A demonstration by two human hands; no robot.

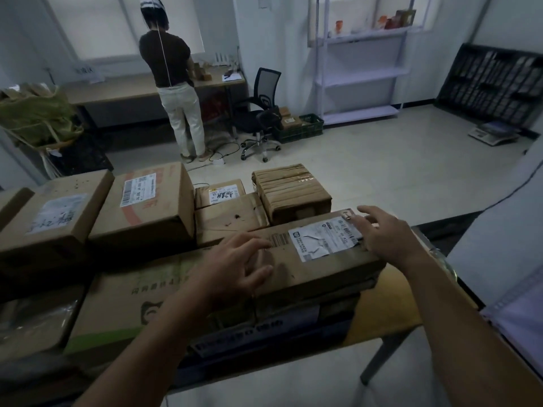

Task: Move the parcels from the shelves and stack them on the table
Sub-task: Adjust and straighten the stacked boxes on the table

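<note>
Hands (pixel 385 235) touch white-labelled parcel (pixel 296 268).

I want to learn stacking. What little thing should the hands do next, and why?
Probably lift both hands away. The flat labelled parcel already lies on the lower boxes, and the left hand and right hand only rest on it with loose fingers.

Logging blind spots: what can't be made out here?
Head view:
Boxes under the flat parcel: covered by it and the left hand.
Shipping label text: too small, partly under the right hand.
Leftmost box: cut off by the frame edge.
Far shelf items: too small, dim.
</note>
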